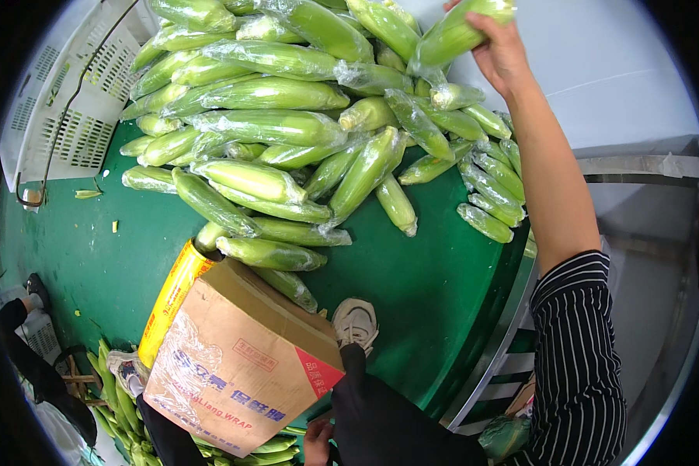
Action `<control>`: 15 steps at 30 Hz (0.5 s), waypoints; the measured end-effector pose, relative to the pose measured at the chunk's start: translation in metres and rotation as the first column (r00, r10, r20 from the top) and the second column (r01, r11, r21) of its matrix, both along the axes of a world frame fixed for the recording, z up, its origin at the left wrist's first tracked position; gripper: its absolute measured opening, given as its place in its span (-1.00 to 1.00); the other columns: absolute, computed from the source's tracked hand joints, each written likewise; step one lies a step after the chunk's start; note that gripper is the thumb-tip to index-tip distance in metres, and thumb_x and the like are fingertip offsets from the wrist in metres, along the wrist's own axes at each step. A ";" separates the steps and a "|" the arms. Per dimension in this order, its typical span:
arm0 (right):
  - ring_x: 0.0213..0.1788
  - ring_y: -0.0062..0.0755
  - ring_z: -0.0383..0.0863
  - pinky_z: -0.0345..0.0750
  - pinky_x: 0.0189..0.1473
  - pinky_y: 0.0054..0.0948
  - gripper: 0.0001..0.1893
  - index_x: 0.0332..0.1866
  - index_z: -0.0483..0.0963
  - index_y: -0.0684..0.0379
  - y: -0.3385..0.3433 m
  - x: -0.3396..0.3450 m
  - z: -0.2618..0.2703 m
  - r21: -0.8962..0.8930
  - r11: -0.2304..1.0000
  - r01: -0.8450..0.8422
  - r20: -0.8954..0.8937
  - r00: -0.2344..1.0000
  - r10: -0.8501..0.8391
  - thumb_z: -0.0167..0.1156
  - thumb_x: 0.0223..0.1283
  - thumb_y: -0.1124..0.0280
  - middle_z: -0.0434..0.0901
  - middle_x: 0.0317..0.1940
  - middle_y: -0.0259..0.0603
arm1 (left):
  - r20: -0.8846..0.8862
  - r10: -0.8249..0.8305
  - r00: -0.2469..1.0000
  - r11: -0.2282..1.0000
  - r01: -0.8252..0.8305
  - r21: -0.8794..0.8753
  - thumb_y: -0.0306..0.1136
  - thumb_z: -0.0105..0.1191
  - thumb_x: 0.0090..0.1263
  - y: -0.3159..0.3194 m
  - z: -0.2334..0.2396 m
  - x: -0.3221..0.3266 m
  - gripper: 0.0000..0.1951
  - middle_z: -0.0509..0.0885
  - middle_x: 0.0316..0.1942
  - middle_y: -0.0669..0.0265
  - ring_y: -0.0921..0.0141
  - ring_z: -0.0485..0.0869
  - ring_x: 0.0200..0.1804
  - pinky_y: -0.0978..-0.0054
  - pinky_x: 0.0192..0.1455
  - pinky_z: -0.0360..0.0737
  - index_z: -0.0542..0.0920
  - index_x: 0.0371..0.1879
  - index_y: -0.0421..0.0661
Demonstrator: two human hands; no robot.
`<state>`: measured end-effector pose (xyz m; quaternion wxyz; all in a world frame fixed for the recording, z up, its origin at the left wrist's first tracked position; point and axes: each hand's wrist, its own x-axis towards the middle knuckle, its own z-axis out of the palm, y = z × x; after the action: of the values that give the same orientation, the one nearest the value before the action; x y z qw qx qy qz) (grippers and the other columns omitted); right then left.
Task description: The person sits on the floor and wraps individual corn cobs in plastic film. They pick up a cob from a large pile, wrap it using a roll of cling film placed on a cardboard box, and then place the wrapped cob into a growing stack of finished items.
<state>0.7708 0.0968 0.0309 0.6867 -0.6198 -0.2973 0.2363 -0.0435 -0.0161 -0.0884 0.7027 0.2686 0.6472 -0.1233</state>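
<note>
At the top right, my right hand (498, 55) grips a green ear of corn in its husk (451, 41), held above the edge of a large pile of husked-over, film-wrapped corn (274, 125). My left hand (317, 441) is low in the picture, beside my dark trouser leg and the lower edge of a cardboard box (233, 361); its fingers look curled, and part of it is hidden. A yellow roll of cling film (172, 297) stands along the box's left side. Unwrapped green corn (274, 451) shows below the box.
White perforated plastic crates (87, 110) stand at the upper left on the green floor (431, 274). A grey wall (594, 70) and a metal rail (495, 361) lie to the right. Another person's dark-clothed leg (41, 373) shows at the lower left, near more corn (113, 396).
</note>
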 end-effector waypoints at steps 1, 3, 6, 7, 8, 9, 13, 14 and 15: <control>0.35 -0.07 0.49 0.44 0.47 -0.07 -0.37 0.47 0.25 0.23 -0.003 -0.003 0.007 0.136 0.987 0.085 0.021 0.996 -0.089 0.22 0.28 0.51 0.48 0.31 0.00 | 0.001 -0.005 1.000 1.000 0.005 0.000 -0.49 0.24 0.43 -0.002 -0.004 -0.004 -0.69 0.76 -0.01 0.21 0.39 0.72 0.01 0.41 0.10 0.66 0.61 0.12 -0.24; 0.33 -0.07 0.51 0.46 0.45 -0.06 -0.41 0.43 0.29 0.25 -0.007 -0.010 0.020 0.271 0.947 0.171 0.031 0.982 -0.186 0.21 0.27 0.53 0.52 0.27 0.01 | 0.080 -0.152 0.985 0.988 0.148 0.050 -0.48 0.21 0.46 -0.006 -0.011 -0.010 -0.72 0.77 -0.02 0.21 0.40 0.72 -0.01 0.42 0.09 0.66 0.61 0.11 -0.25; 0.27 -0.17 0.56 0.50 0.39 -0.13 -0.45 0.42 0.32 0.25 0.022 -0.026 0.021 0.095 0.995 -0.028 0.254 0.967 0.003 0.22 0.32 0.49 0.54 0.25 -0.02 | 0.116 -0.006 0.993 0.995 0.017 -0.096 -0.38 0.08 0.55 -0.015 -0.035 -0.048 -0.67 0.69 0.14 0.16 0.33 0.63 0.15 0.35 0.27 0.55 0.56 0.22 -0.24; 0.26 -0.18 0.57 0.51 0.37 -0.18 -0.37 0.44 0.29 0.24 0.037 -0.040 0.015 -0.160 0.977 0.141 0.465 0.884 -0.051 0.31 0.30 0.38 0.53 0.27 -0.03 | 0.121 0.075 0.990 0.984 -0.054 -0.169 -0.34 0.02 0.59 -0.018 -0.041 -0.065 -0.64 0.65 0.22 0.14 0.30 0.59 0.23 0.31 0.35 0.49 0.54 0.27 -0.23; 0.27 -0.11 0.56 0.49 0.37 -0.17 -0.20 0.51 0.21 0.22 0.055 -0.051 0.004 -0.272 0.899 0.344 0.601 0.790 -0.121 0.42 0.23 0.25 0.54 0.26 0.03 | 0.123 0.158 0.980 0.962 -0.124 -0.242 -0.29 -0.04 0.63 -0.021 -0.047 -0.076 -0.61 0.61 0.30 0.12 0.26 0.55 0.31 0.27 0.44 0.43 0.51 0.32 -0.23; 0.30 -0.06 0.53 0.48 0.38 -0.14 -0.14 0.54 0.17 0.22 0.068 -0.055 -0.018 -0.275 0.880 0.387 0.623 0.769 -0.143 0.44 0.21 0.19 0.51 0.28 0.07 | 0.122 0.241 0.963 0.928 -0.191 -0.321 -0.25 -0.11 0.68 -0.022 -0.051 -0.080 -0.57 0.57 0.38 0.09 0.22 0.50 0.39 0.24 0.53 0.38 0.49 0.38 -0.22; 0.48 0.05 0.33 0.36 0.46 -0.10 -0.02 0.62 0.04 0.23 0.077 -0.046 -0.050 -0.204 0.848 0.490 0.768 0.617 -0.172 0.43 0.23 0.07 0.32 0.44 0.19 | 0.112 -0.169 0.979 0.980 0.179 -0.088 -0.35 -0.01 0.63 -0.004 0.003 -0.001 -0.61 0.62 0.30 0.16 0.30 0.57 0.29 0.30 0.40 0.51 0.51 0.35 -0.21; 0.63 0.07 0.09 0.19 0.57 -0.02 0.03 0.68 -0.05 0.14 0.081 -0.052 -0.036 -0.347 0.852 0.391 0.511 0.841 -0.177 0.39 0.27 -0.03 0.06 0.62 0.14 | 0.071 -0.150 0.986 0.986 0.155 -0.064 -0.36 0.02 0.61 -0.002 0.010 -0.007 -0.64 0.65 0.23 0.17 0.32 0.60 0.23 0.33 0.34 0.54 0.54 0.30 -0.22; 0.63 0.07 0.09 0.19 0.57 -0.02 0.03 0.68 -0.05 0.14 0.078 -0.055 -0.036 -0.341 0.857 0.386 0.509 0.842 -0.177 0.39 0.27 -0.03 0.06 0.62 0.14 | 0.045 -0.134 0.990 0.990 0.135 -0.035 -0.38 0.06 0.59 0.002 0.009 -0.010 -0.66 0.68 0.16 0.19 0.34 0.63 0.16 0.35 0.27 0.57 0.56 0.25 -0.23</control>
<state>0.7154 0.1751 -0.0050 0.4698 -0.8312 -0.2950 0.0359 -0.0530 -0.0138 -0.0792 0.7114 0.3009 0.6100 -0.1768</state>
